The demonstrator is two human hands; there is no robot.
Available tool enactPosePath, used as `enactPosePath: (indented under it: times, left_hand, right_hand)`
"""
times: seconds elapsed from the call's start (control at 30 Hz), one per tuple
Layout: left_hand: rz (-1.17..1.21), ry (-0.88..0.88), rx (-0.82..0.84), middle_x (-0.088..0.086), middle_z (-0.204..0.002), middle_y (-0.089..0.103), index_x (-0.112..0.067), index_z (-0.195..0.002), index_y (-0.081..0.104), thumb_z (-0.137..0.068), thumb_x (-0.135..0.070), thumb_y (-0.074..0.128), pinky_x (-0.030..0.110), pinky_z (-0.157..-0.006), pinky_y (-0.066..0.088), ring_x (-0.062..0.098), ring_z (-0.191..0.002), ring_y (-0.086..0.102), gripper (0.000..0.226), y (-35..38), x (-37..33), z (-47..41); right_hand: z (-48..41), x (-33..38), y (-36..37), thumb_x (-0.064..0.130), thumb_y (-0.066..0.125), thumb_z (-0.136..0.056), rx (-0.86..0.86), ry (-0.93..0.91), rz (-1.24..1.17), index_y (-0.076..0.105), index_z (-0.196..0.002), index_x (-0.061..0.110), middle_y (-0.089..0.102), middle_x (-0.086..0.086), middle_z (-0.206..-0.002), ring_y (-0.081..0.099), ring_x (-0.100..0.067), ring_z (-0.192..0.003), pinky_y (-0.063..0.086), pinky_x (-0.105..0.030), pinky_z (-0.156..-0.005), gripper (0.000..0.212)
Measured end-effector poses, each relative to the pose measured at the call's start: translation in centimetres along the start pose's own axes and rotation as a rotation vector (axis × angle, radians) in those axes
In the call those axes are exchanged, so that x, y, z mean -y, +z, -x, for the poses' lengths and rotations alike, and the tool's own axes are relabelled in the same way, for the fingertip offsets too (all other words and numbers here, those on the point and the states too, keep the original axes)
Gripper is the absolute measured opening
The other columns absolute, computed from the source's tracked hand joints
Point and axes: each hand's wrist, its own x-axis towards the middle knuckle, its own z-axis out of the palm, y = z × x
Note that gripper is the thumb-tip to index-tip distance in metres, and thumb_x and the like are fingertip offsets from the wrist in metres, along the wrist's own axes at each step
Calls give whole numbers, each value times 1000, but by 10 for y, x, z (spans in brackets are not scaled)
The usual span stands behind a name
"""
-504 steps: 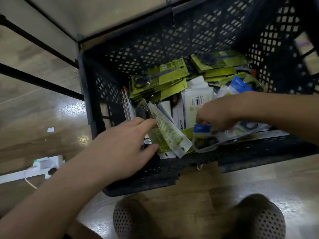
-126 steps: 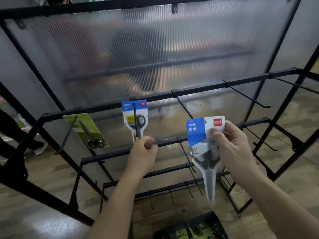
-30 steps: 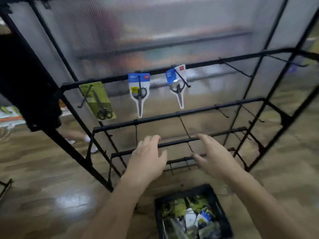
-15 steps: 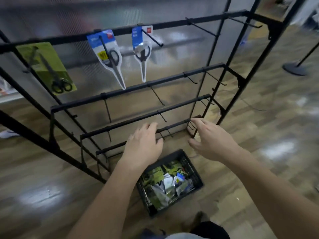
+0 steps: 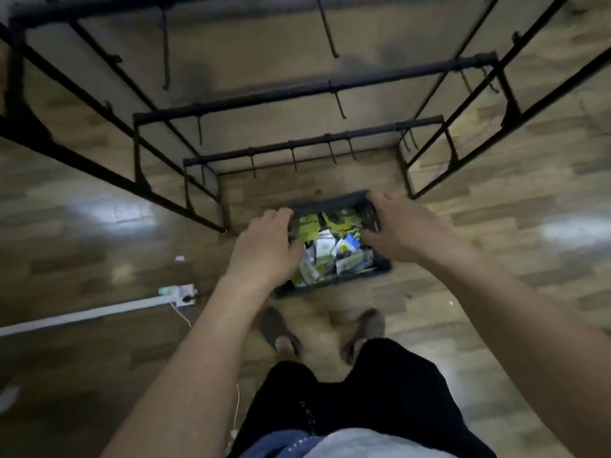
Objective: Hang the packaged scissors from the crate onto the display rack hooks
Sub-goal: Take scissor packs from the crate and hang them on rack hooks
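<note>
Hands: left hand (image 5: 264, 249) and right hand (image 5: 396, 233) were held wide, nothing gripped | Place: crate (image 5: 334, 282) was seen under both | Risk: piled scissors packs (image 5: 325, 247) could be snagged together and dropped.

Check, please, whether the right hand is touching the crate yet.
Cannot tell. In the head view the right hand overlaps the crate at its rim, but the camera looks straight down, hiding any height gap between them.

arms (image 5: 185, 375) bare | black shorts (image 5: 380, 391) | perforated brown clogs (image 5: 365, 328) | light top (image 5: 357, 444)
</note>
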Motion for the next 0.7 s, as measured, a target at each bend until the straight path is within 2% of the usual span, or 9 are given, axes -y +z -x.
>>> enactPosePath:
  times: [0.1, 0.23, 0.37, 0.47, 0.5, 0.57, 0.63, 0.7]
  left_hand:
    - [21, -27, 67, 8, -136, 54, -17, -145, 45, -101, -34, 55, 46, -98, 48, 29, -125, 51, 48, 67, 7, -33]
    - [27, -49, 183, 8, -134, 56, -18, -139, 49, -99, -32, 57, 50, -97, 50, 31, -121, 54, 43, 180, 33, -98]
    - [-18, -35, 271, 6, -122, 59, -22, -129, 52, -96, -30, 59, 49, -89, 52, 31, -109, 59, 35, 309, 71, -182]
    - [-87, -14, 334, 10, -128, 58, -19, -140, 47, -96, -32, 60, 50, -87, 53, 35, -111, 59, 47, 405, 106, -253]
    - [-99, -3, 344, 11, -132, 57, -18, -143, 45, -96, -32, 61, 49, -88, 53, 36, -113, 59, 51, 435, 115, -276]
    - [-114, 31, 342, 12, -134, 57, -16, -143, 45, -97, -32, 61, 50, -89, 53, 36, -116, 59, 51, 491, 133, -318]
    - [-112, 67, 342, 11, -132, 60, -16, -140, 46, -98, -35, 60, 50, -90, 54, 36, -116, 60, 48, 539, 144, -353]
    - [-69, 96, 330, 11, -125, 65, -16, -133, 49, -97, -37, 60, 47, -90, 54, 36, -112, 62, 43, 579, 148, -382]
  right_hand:
    - [-55, -38, 55, 43, 62, -95, 83, -16, 9, 41, -145, 12, 56, -15, -137, 55, -36, -122, 48, -43, -94, 62]
    - [-149, -92, 158, 40, 65, -93, 206, 34, -24, 47, -134, 10, 57, -16, -130, 57, -37, -118, 46, -41, -88, 53]
    - [-249, -147, 288, 37, 66, -93, 346, 99, -37, 43, -145, 9, 56, -18, -141, 54, -38, -127, 44, -39, -94, 63]
    - [-321, -184, 382, 33, 66, -93, 446, 92, -25, 42, -143, 10, 54, -17, -139, 55, -37, -115, 47, -40, -93, 60]
    - [-343, -196, 408, 34, 67, -92, 457, 80, -15, 39, -146, 11, 53, -16, -139, 55, -36, -110, 49, -41, -93, 65]
    - [-387, -218, 453, 38, 71, -89, 447, 26, 35, 31, -152, 14, 51, -15, -143, 56, -35, -114, 52, -44, -95, 79]
    - [-425, -235, 488, 42, 74, -83, 396, -47, 111, 36, -144, 17, 56, -13, -136, 60, -35, -110, 55, -45, -91, 76]
    - [-455, -244, 512, 46, 75, -83, 327, -111, 206, 41, -135, 15, 58, -12, -129, 60, -35, -103, 53, -40, -83, 70]
